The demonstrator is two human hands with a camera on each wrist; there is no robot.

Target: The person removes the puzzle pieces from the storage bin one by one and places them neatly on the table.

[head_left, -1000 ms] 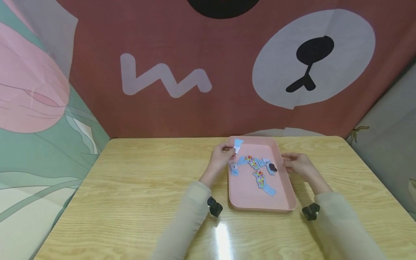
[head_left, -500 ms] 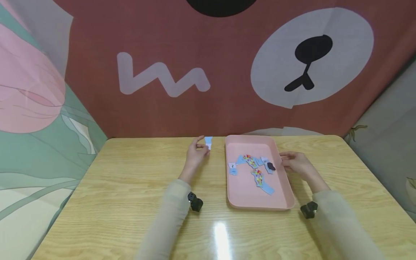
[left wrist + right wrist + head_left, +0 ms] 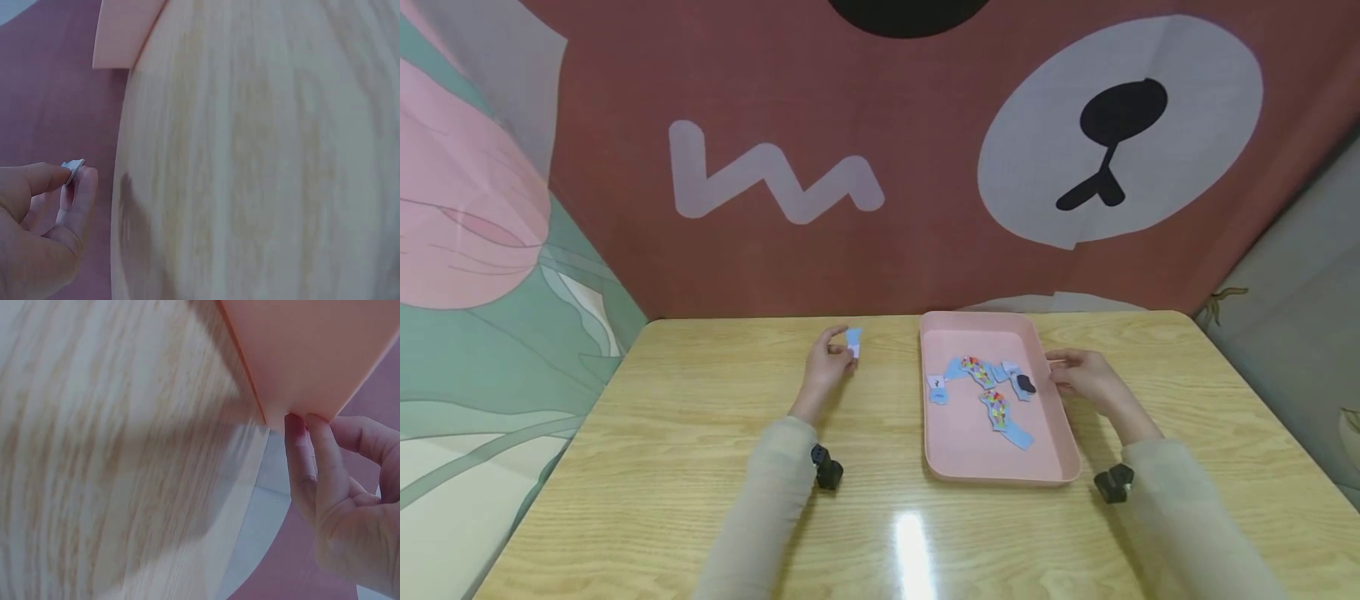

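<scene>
My left hand [image 3: 829,367] is over the table left of the tray, pinching a small flat blue-and-white puzzle piece [image 3: 853,340] between thumb and fingertips. In the left wrist view the puzzle piece [image 3: 74,169] shows edge-on, thin and whitish. A shallow pink tray [image 3: 1000,467] lies on the table to the right. My right hand [image 3: 1090,383] holds its right side. Seen from the right wrist, fingertips [image 3: 295,425] press on the outer wall and another finger reaches over the rim. Inside the tray are several blue pieces, two with colourful patches [image 3: 997,410] and one with a dark patch [image 3: 1026,384].
The wooden table [image 3: 700,467] ends at a brown cloth backdrop [image 3: 775,267] with a bear print. A black camera sits on each wrist, the left camera [image 3: 827,471] and the right camera [image 3: 1114,483]. Light glares off the table's front [image 3: 913,550].
My left hand has carried the puzzle piece out from over the tray, leftwards and then a little nearer. The right hand stays on the tray's side.
</scene>
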